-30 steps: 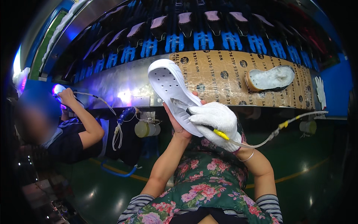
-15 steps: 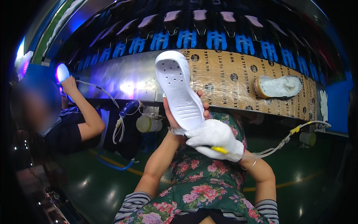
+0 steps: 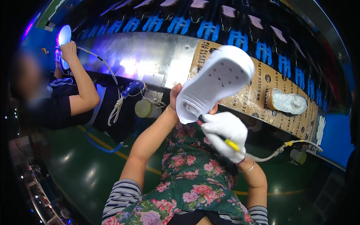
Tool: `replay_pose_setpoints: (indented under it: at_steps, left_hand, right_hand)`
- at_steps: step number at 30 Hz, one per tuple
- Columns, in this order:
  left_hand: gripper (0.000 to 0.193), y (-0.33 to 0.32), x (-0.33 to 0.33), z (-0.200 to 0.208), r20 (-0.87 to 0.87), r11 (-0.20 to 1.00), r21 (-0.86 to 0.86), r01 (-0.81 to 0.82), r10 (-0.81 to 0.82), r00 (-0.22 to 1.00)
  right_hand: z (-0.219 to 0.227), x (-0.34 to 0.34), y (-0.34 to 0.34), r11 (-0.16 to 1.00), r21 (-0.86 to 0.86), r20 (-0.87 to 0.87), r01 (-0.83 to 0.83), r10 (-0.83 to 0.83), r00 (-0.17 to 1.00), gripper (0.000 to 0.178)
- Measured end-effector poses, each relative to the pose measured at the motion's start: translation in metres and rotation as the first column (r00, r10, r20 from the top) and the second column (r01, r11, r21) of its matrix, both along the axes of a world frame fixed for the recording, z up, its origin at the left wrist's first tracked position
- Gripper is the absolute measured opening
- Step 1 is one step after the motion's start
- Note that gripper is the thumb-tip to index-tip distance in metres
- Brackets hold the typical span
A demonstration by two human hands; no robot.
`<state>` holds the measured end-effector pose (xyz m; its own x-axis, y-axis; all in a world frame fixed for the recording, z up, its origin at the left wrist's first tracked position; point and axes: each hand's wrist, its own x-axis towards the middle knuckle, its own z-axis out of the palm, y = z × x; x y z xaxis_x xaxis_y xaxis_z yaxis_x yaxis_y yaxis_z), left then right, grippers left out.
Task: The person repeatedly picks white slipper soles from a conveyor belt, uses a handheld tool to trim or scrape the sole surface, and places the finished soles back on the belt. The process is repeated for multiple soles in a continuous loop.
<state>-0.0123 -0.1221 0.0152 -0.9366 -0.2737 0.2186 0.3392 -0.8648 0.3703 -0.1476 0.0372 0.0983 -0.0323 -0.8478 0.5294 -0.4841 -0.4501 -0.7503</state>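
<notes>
A white moulded shoe sole [image 3: 215,80] with raised edges, small dark holes in the forefoot and ridges near the heel is held up before me, its toe toward the upper right. My left hand [image 3: 174,100], bare, grips it from beneath at the heel end; most of its fingers are hidden. In a white glove, my right hand [image 3: 225,131] closes round a hose-fed brush [image 3: 201,118] with a dark collar. The brush's pale end touches the inside of the heel. A clear hose [image 3: 262,159] trails from the glove toward the right.
Brown printed cardboard [image 3: 240,99] covers part of the metal bench [image 3: 150,52]. On it sits a shoe-shaped holder [image 3: 288,102] with white fill. Behind runs a rack of blue clamps [image 3: 208,30] with pink-topped pieces. At left, a co-worker's hand [image 3: 68,50] holds a glowing white sole.
The sole has swung from near upright to tilt rightward, its toe now upper right. The brush has moved from beside the heel to inside it. My view has turned somewhat.
</notes>
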Motion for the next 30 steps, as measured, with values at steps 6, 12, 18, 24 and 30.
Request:
replay_pose_setpoints:
  at_steps: [6,12,18,24,30]
  left_hand:
    - [0.103,-0.015,0.005,0.006,0.079,0.987,0.062,0.149,-0.154,0.985]
    - [0.093,-0.015,0.005,0.014,0.379,0.998,0.063,-0.008,-0.017,0.925]
    - [0.092,-0.024,0.004,0.014,0.193,0.991,-0.051,0.127,-0.115,0.974]
    - [0.096,-0.021,-0.007,0.014,0.164,0.996,0.006,0.09,-0.09,0.982]
    - [0.098,-0.019,-0.011,0.009,0.049,0.992,0.057,0.116,-0.119,0.992]
  right_hand:
    - [-0.001,0.009,0.008,0.952,0.071,0.086,-0.299,0.293,0.952,0.031]
    - [0.005,0.006,-0.002,0.993,-0.053,-0.294,-0.104,0.084,0.952,0.037]
    - [-0.004,0.01,0.006,0.957,0.057,-0.084,-0.286,0.29,0.953,0.038]
    - [-0.01,0.015,0.001,0.99,-0.022,-0.188,-0.142,0.135,0.973,0.045]
    - [0.004,0.011,0.005,0.994,0.099,0.0,0.046,-0.046,0.999,0.028]
